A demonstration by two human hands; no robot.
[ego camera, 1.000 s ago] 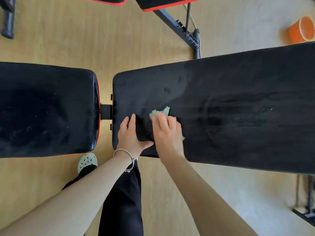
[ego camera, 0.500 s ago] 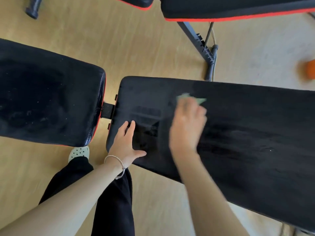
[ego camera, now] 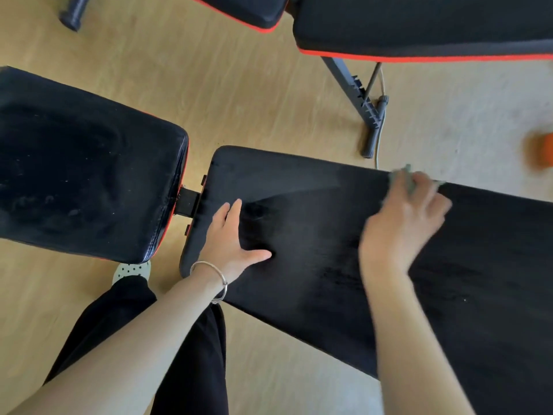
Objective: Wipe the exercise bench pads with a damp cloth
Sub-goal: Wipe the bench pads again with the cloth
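Right hand [ego camera: 401,226] swept to pad [ego camera: 314,295] edge, cloth [ego camera: 402,175] mostly hidden (grip blurred); left hand [ego camera: 230,244] splayed flat.

This looked like a gym or home workout room. One weight bench ran from 9 to 4 o'clock, its black seat pad [ego camera: 89,163] and long back pad [ego camera: 323,235] trimmed in red and joined by a steel bracket [ego camera: 187,202]. A second bench [ego camera: 419,25] with the same trim stood at 1 o'clock on a notched adjustable frame [ego camera: 354,88]. Pale wood-look flooring [ego camera: 239,100] lay underneath.
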